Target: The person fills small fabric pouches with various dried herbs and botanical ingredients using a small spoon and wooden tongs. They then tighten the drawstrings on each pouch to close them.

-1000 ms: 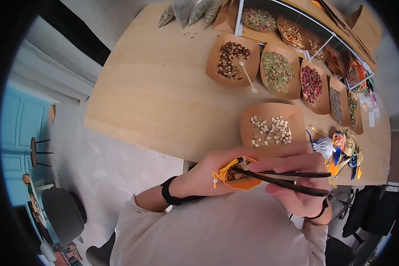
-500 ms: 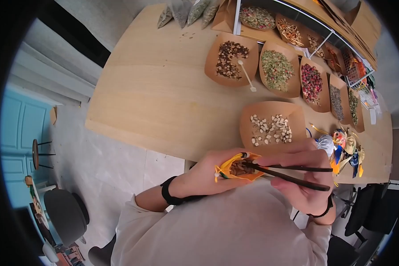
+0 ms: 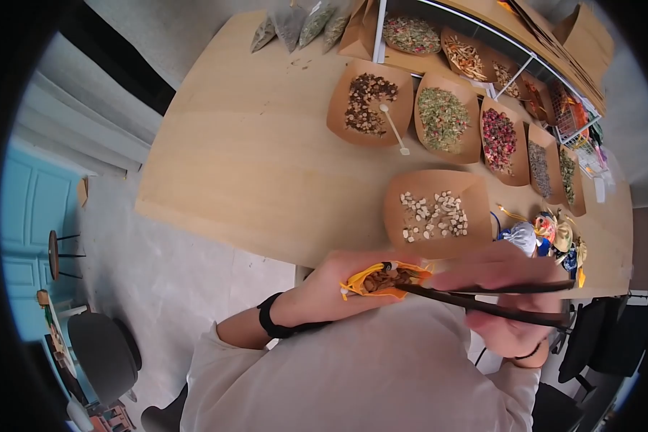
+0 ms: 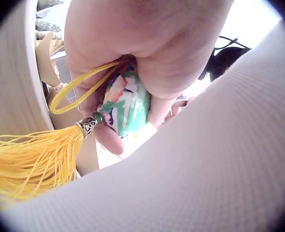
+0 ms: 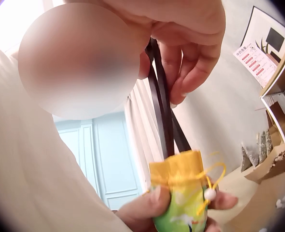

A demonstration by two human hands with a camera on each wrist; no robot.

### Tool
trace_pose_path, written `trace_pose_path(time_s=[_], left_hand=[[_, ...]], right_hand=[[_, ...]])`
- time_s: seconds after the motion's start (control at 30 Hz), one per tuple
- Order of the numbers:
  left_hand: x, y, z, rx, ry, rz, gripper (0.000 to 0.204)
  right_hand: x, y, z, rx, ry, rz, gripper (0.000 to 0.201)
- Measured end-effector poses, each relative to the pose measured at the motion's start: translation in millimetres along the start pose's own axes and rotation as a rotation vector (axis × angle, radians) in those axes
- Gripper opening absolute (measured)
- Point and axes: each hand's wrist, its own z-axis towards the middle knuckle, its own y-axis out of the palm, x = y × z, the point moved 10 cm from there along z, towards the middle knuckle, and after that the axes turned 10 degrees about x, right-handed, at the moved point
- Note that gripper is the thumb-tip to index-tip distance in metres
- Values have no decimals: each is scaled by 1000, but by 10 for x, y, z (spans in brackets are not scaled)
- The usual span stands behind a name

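Pouch (image 5: pixel 178 193) stands mouth-up, gripped in your left hand (image 3: pixel 324 288), likely so tweezers (image 3: pixel 446 296) pinched in your right hand (image 3: pixel 511 335) reach inside.

The little bag (image 5: pixel 178 193) is bright yellow at the top, and below that it is green with splashes of white, orange and purple. Its string (image 4: pixel 87 75) is yellow, and so is the tassel (image 4: pixel 41 159). One small bead (image 4: pixel 98 117) is green. The tongs (image 3: pixel 482 304) are very dark brown, almost black. The near tray (image 3: pixel 410 181) is plain brown, and the bits (image 3: pixel 450 223) in it are creamy white. The shirt (image 3: pixel 367 360) is pale, the wristband (image 3: pixel 266 317) black, the door (image 3: pixel 39 209) light blue.
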Motion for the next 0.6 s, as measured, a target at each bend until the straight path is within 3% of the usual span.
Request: trace_pose_path(time_s=[0.03,0.07,0.13,0.2,0.23,0.27,0.33,0.43,0.6], left_hand=[[5,1,6,5,24,-21,51],[12,3,2,2,27,-25,51],[-7,7,-9,-28,-8,5,50],[-23,9,-17,-38,-3,1,50],[-32,14,-20,-44,-2,-3,50],[-26,12,-26,-44,4,-5,50],[-10,-28,-41,-17,24,22,47],[31,-77,-54,18,10,-3,46],[-55,-109,-109,52,-39,-69,45]], right_hand=[[-82,-22,34,-20,-43,42,47],[-134,-150,61,72,-103,119,40],[-127,-386,125,192,-11,36,31],[97,-688,156,268,100,-218,28],[251,-805,226,311,269,-443,30],[358,-859,334,151,190,-740,28],[777,-935,353,-64,307,-850,25],[1075,-935,339,-170,176,-970,21],[1312,-882,293,-254,272,-1049,16]])
